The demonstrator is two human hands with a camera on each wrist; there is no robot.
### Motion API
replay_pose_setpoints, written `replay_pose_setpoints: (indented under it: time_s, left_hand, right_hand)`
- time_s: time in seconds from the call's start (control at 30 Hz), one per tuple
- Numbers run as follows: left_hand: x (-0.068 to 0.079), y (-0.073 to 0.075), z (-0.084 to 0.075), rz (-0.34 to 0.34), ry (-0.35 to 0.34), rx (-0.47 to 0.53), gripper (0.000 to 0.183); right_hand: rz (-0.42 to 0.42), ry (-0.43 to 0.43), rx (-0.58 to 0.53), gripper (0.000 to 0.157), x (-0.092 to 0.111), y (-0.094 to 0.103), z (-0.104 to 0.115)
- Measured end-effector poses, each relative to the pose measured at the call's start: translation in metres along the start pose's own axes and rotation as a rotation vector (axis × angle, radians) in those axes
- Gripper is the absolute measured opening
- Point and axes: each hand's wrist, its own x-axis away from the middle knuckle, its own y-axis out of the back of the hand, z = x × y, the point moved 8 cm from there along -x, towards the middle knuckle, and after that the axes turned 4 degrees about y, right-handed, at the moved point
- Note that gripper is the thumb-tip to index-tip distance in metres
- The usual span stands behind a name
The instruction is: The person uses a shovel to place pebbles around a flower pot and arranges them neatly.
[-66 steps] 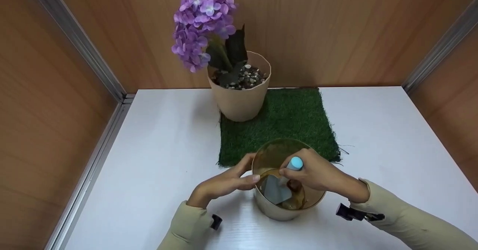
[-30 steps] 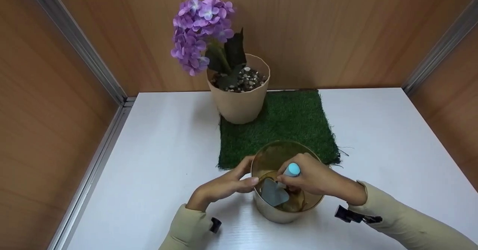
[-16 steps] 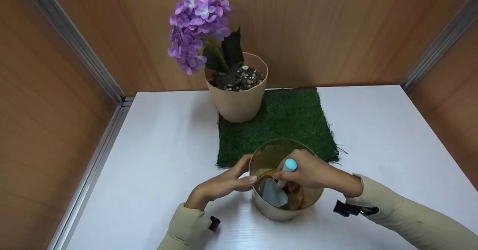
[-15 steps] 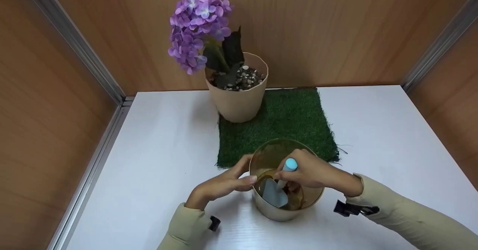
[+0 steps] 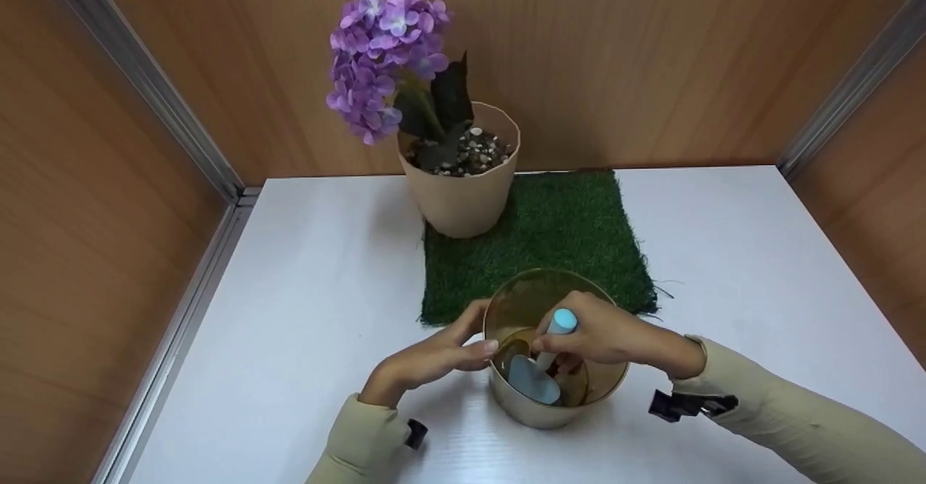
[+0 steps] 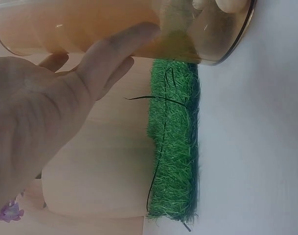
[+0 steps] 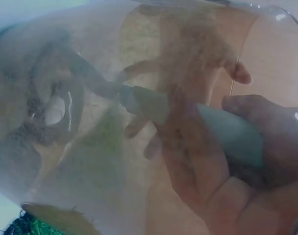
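A tall amber see-through container (image 5: 539,414) stands on the white table at the front edge of the grass mat. Inside it my right hand (image 5: 600,330) grips a small trowel (image 5: 534,381) by its pale blue handle, blade slanting down to the left. Through the clear wall in the right wrist view, the handle (image 7: 232,134) runs between thumb and fingers. My left hand (image 5: 427,361) rests against the container's left side, thumb at the near rim and outstretched fingers behind. Pale rounded pieces (image 6: 232,4) show low in the container in the left wrist view.
Behind stands a beige pot (image 5: 463,202) with purple flowers (image 5: 387,57), dark leaves and speckled gravel (image 5: 477,151). It sits on the left back part of the green grass mat (image 5: 571,216). Wood-look panels (image 5: 651,64) enclose the table (image 5: 325,274) at the back and sides.
The trowel has shifted slightly left inside the container and its blade has turned, showing a rounder outline now. My left hand stays against the container, which stands in the same place.
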Motion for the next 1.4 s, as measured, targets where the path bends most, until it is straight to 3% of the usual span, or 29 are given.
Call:
replay_pose_setpoints:
  time_s: [0.23,0.57,0.9,1.17,1.4]
  left_hand:
    - [-0.001,0.001,0.002,-0.002,-0.003,-0.012,0.059]
    - [0.0,0.001,0.003,-0.021,0.026,-0.002,0.058]
    - [0.0,0.002,0.003,-0.021,0.015,-0.024,0.059]
    - [0.001,0.002,0.002,-0.013,0.013,-0.024,0.056]
    - [0.001,0.003,0.003,-0.028,0.019,-0.046,0.058]
  right_hand:
    - [0.015,-0.026,-0.149,0.017,0.002,0.006,0.0]
    - [0.005,-0.015,-0.189,0.019,0.007,0.019,0.005]
    - [-0.042,-0.076,-0.248,0.025,0.021,0.039,-0.002]
    - [-0.045,-0.032,-0.297,0.026,0.029,0.046,0.001]
    - [-0.075,-0.046,-0.365,0.027,0.035,0.05,-0.003]
